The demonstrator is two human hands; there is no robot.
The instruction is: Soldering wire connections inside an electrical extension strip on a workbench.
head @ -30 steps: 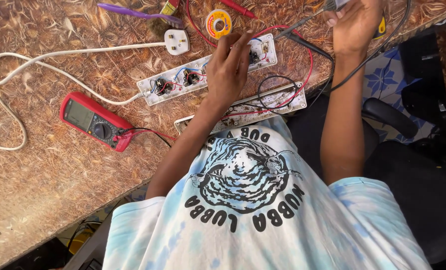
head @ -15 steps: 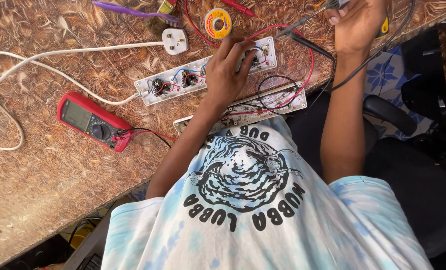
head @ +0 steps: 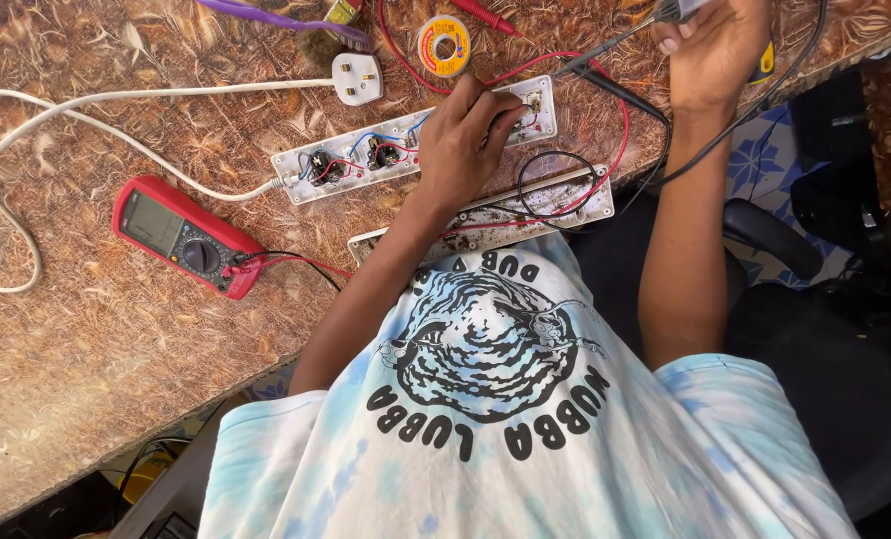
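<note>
White cable (head: 86, 110) loops across the far left of the brown patterned bench (head: 96, 329). Red multimeter (head: 184, 238) lies flat, its leads running right. White plug (head: 357, 78) sits above the opened power strip (head: 366, 160), inner wiring exposed. Left hand (head: 465, 140) rests on the strip's right part, fingers (head: 500, 110) bent and pressed close together on the wiring; whether they pinch anything I cannot tell. Solder spool (head: 444, 45) lies just beyond that hand. The strip's loose cover (head: 565, 205) lies nearer the bench edge, a black wire coiled on it. Right hand (head: 717, 55), far right, fingers closed around a soldering iron (head: 615, 45), its tip pointing towards the strip's right end.
</note>
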